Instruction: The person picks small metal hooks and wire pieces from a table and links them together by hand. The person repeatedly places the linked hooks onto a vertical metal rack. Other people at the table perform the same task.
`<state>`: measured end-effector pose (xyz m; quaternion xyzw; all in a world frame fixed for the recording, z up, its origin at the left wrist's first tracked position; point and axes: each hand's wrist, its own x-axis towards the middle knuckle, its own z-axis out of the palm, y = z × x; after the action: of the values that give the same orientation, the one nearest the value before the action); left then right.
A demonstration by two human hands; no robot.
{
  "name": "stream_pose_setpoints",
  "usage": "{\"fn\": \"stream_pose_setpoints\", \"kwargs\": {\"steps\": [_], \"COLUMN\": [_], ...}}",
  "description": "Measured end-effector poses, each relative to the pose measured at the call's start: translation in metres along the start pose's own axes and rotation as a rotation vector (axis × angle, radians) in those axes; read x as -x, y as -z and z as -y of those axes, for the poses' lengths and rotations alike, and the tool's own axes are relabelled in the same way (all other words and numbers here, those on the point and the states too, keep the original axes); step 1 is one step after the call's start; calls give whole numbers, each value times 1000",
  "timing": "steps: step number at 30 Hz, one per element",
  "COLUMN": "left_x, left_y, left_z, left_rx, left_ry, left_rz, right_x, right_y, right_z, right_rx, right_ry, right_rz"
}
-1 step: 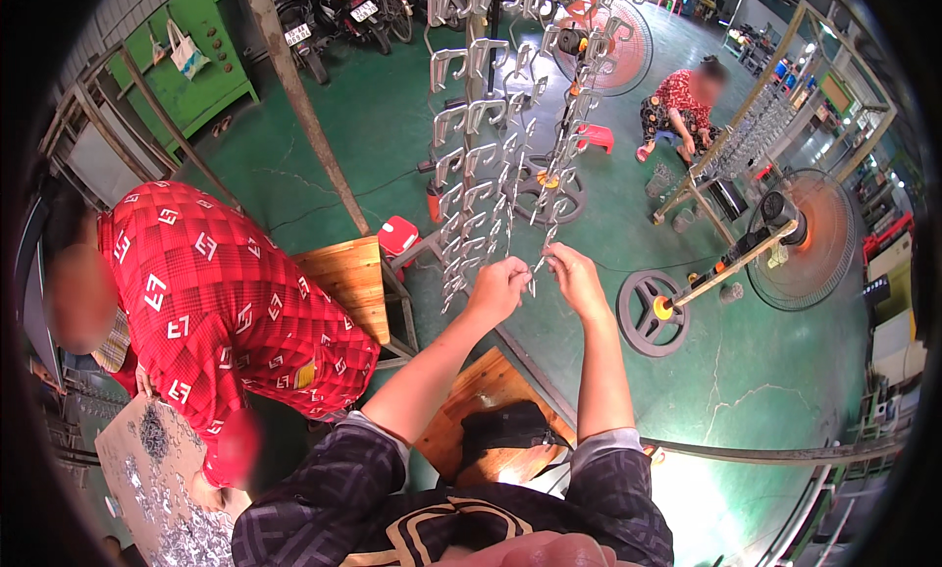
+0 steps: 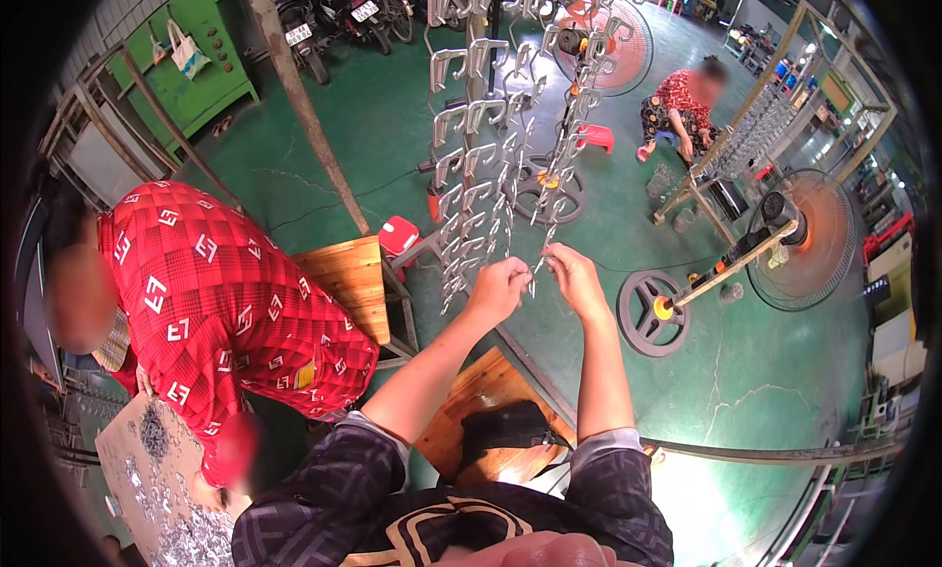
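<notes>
Strands of silvery, clamp-shaped metal parts (image 2: 481, 109) hang in front of me in several columns. At the lower end of the strands, my left hand (image 2: 500, 288) is closed in a pinch with its knuckles up. What sits between those fingertips is mostly hidden. Close beside it on the right, my right hand (image 2: 577, 279) pinches a small, thin silvery metal piece (image 2: 539, 263) between thumb and forefinger. The two hands are a short gap apart, and slim metal tips show between them.
At my left a person in a red patterned shirt (image 2: 226, 292) bends over a board (image 2: 123, 449) of small metal pieces. A wooden bench (image 2: 358, 287) and a standing fan (image 2: 805, 238) flank me. Another person (image 2: 682, 106) squats far right near a rack (image 2: 731, 229).
</notes>
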<state>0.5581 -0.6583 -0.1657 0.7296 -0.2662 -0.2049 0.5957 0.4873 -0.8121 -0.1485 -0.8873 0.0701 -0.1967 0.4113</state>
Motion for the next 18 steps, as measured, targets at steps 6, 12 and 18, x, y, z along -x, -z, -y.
{"fn": "stream_pose_setpoints", "kwargs": {"steps": [6,12,18], "left_x": [8,22,32], "left_y": [3,2,-6], "left_z": [-12,1,13], "left_rx": [-79,-273,-368], "left_ry": [-60,-317,-413], "left_rz": [35,-61,-150], "right_x": [5,29,61], "right_y": [-12,-26,-35], "right_z": [5,16,-1], "right_rx": [-35,-193,-255], "right_ry": [76,-123,-219], "right_rz": [-77,-162,-322]}}
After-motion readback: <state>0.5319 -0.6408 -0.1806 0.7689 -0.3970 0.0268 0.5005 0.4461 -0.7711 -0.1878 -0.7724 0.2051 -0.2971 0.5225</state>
